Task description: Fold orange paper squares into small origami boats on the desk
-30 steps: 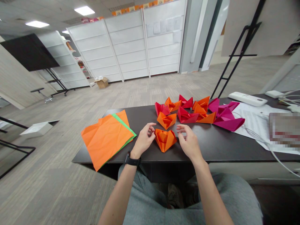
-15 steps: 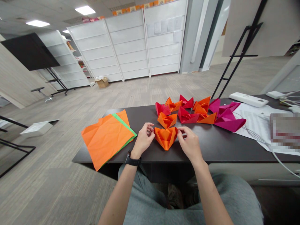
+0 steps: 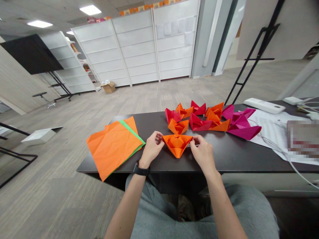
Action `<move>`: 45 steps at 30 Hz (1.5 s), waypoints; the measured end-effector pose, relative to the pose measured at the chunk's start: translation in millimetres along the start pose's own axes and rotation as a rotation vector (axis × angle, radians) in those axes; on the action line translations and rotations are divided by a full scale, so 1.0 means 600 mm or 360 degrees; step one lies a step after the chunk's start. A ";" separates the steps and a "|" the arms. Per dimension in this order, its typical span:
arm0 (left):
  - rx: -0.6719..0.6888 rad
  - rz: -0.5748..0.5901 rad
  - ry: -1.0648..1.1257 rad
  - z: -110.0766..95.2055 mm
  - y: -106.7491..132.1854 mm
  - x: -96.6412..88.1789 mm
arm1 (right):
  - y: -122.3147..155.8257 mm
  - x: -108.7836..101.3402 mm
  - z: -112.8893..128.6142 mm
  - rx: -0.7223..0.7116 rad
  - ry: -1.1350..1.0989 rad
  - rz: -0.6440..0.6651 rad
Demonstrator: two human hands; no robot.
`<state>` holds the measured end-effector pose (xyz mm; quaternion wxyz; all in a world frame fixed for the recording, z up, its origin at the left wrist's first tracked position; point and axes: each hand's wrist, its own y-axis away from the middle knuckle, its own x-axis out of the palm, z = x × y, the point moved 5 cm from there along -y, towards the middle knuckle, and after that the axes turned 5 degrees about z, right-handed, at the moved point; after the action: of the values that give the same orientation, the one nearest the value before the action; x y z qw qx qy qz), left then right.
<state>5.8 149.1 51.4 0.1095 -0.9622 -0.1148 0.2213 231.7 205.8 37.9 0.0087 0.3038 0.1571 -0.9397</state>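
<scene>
Left hand [image 3: 152,146] and right hand [image 3: 201,151] pinch opposite corners of the orange paper boat [image 3: 177,143] — fingers closed on its tips, apparently to spread the hull — above the dark table [image 3: 224,156].

Bare dark table [image 3: 224,152] lies open right of the right hand [image 3: 203,154], up to the white papers [image 3: 271,132] and cable [image 3: 294,166]. Straight ahead the way is blocked: the folded orange piece [image 3: 177,144] fills the gap between both hands, with the cluster of paper boats [image 3: 199,119] just behind it. Left of the left hand [image 3: 152,149], a narrow dark strip, then the orange sheets [image 3: 112,146]
</scene>
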 end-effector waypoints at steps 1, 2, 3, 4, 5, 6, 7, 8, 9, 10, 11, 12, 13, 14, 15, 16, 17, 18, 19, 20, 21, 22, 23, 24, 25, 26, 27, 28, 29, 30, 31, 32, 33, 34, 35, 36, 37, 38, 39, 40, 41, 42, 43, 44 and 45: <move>-0.0001 0.0000 -0.0003 0.000 0.000 0.000 | 0.000 0.000 0.000 -0.0004 0.0008 -0.0001; -0.0002 -0.0001 -0.0005 -0.001 0.000 0.000 | 0.000 0.000 0.001 -0.0009 0.0017 -0.0001; -0.0002 0.0001 -0.0005 -0.001 0.000 0.000 | 0.000 0.000 0.002 -0.0015 0.0021 -0.0003; 0.0001 0.0005 -0.0005 -0.002 0.001 0.000 | 0.001 -0.001 0.004 -0.0025 0.0021 -0.0006; 0.0009 0.0011 -0.0004 -0.003 0.001 0.000 | 0.002 -0.001 0.006 -0.0037 0.0018 -0.0010; 0.0020 0.0019 -0.0005 -0.004 0.001 0.000 | 0.003 -0.002 0.009 -0.0051 0.0012 -0.0013; 0.0033 0.0024 -0.0007 -0.005 0.001 0.001 | 0.004 -0.003 0.011 -0.0065 0.0006 -0.0014; 0.0045 0.0026 -0.0012 -0.007 0.001 0.000 | 0.004 -0.004 0.014 -0.0078 0.0001 -0.0015; 0.0055 0.0028 -0.0017 -0.008 0.001 0.000 | 0.005 -0.004 0.015 -0.0091 -0.0001 -0.0009; 0.0062 0.0031 -0.0022 -0.009 0.001 0.000 | 0.005 -0.004 0.016 -0.0100 -0.0001 -0.0002; 0.0067 0.0038 -0.0027 -0.010 0.001 0.001 | 0.004 -0.003 0.015 -0.0105 -0.0001 0.0005; 0.0073 0.0046 -0.0032 -0.011 0.002 0.001 | 0.004 -0.002 0.014 -0.0106 -0.0002 0.0007; 0.0080 0.0054 -0.0036 -0.012 0.002 0.002 | 0.003 -0.002 0.012 -0.0105 -0.0005 0.0008; 0.0088 0.0061 -0.0039 -0.012 0.002 0.002 | 0.003 -0.001 0.010 -0.0103 -0.0013 0.0008; 0.0095 0.0061 -0.0041 -0.013 0.002 0.002 | 0.002 -0.001 0.009 -0.0102 -0.0029 0.0006; 0.0099 0.0057 -0.0044 -0.014 0.002 0.003 | 0.002 -0.001 0.009 -0.0106 -0.0050 0.0001; 0.0100 0.0051 -0.0045 -0.014 0.003 0.002 | 0.002 -0.001 0.011 -0.0125 -0.0077 0.0003; 0.0100 0.0044 -0.0044 -0.014 0.003 0.002 | 0.003 -0.001 0.015 -0.0165 -0.0104 0.0020; 0.0100 0.0040 -0.0043 -0.015 0.003 0.002 | 0.003 0.000 0.021 -0.0224 -0.0129 0.0052; 0.0100 0.0037 -0.0042 -0.015 0.003 0.002 | 0.004 0.000 0.027 -0.0295 -0.0145 0.0095; 0.0101 0.0035 -0.0038 -0.016 0.003 0.002 | 0.005 0.002 0.034 -0.0370 -0.0149 0.0144; 0.0102 0.0033 -0.0035 -0.016 0.003 0.002 | 0.006 0.003 0.039 -0.0434 -0.0143 0.0185; 0.0102 0.0031 -0.0030 -0.016 0.003 0.001 | 0.007 0.004 0.041 -0.0475 -0.0130 0.0208; 0.0101 0.0030 -0.0027 -0.016 0.003 0.001 | 0.006 0.005 0.041 -0.0487 -0.0116 0.0211; 0.0098 0.0029 -0.0024 -0.015 0.003 0.001 | 0.005 0.005 0.039 -0.0476 -0.0102 0.0198; 0.0092 0.0027 -0.0022 -0.013 0.003 0.001 | 0.004 0.005 0.035 -0.0448 -0.0092 0.0180; 0.0080 0.0023 -0.0020 -0.011 0.002 0.001 | 0.003 0.005 0.030 -0.0405 -0.0080 0.0157; 0.0065 0.0009 -0.0018 -0.009 0.002 0.000 | 0.002 0.004 0.025 -0.0347 -0.0060 0.0129; 0.0048 -0.0015 -0.0016 -0.006 0.001 -0.001 | 0.002 0.003 0.020 -0.0280 -0.0032 0.0099; 0.0030 -0.0043 -0.0014 -0.004 0.001 -0.003 | 0.002 0.002 0.016 -0.0211 0.0000 0.0069; 0.0012 -0.0074 -0.0014 -0.001 0.000 -0.005 | 0.002 0.001 0.013 -0.0144 0.0033 0.0049; -0.0004 -0.0098 -0.0016 0.002 0.000 -0.006 | 0.003 0.001 0.010 -0.0085 0.0068 0.0047; -0.0017 -0.0111 -0.0022 0.004 0.000 -0.007 | 0.003 0.002 0.008 -0.0042 0.0104 0.0061; -0.0026 -0.0116 -0.0031 0.006 0.000 -0.008 | 0.003 0.003 0.007 -0.0016 0.0138 0.0086; -0.0032 -0.0115 -0.0041 0.007 0.000 -0.008 | 0.003 0.005 0.006 -0.0006 0.0168 0.0115; -0.0037 -0.0112 -0.0050 0.008 0.000 -0.008 | 0.003 0.006 0.005 -0.0003 0.0194 0.0137; -0.0041 -0.0110 -0.0057 0.009 0.000 -0.008 | 0.002 0.007 0.004 -0.0002 0.0213 0.0151; -0.0044 -0.0111 -0.0062 0.009 0.000 -0.009 | 0.002 0.009 0.002 0.0000 0.0224 0.0160; -0.0049 -0.0113 -0.0066 0.010 0.000 -0.009 | 0.001 0.010 0.000 0.0004 0.0229 0.0168; -0.0056 -0.0116 -0.0070 0.010 0.000 -0.009 | 0.001 0.011 -0.002 0.0009 0.0233 0.0177; -0.0065 -0.0118 -0.0075 0.011 0.000 -0.009 | 0.000 0.012 -0.004 0.0013 0.0238 0.0188; -0.0075 -0.0121 -0.0080 0.012 0.000 -0.010 | 0.000 0.013 -0.005 0.0016 0.0244 0.0197; -0.0087 -0.0123 -0.0086 0.013 0.000 -0.010 | 0.000 0.013 -0.005 0.0016 0.0249 0.0204; -0.0098 -0.0123 -0.0092 0.014 0.000 -0.010 | 0.000 0.013 -0.005 0.0012 0.0254 0.0209; -0.0107 -0.0123 -0.0097 0.016 0.000 -0.011 | 0.000 0.013 -0.005 0.0009 0.0259 0.0213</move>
<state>-4.0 149.2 45.8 0.0820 -0.9530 -0.1627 0.2422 227.0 207.1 31.3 0.0577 0.3889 0.1340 -0.9097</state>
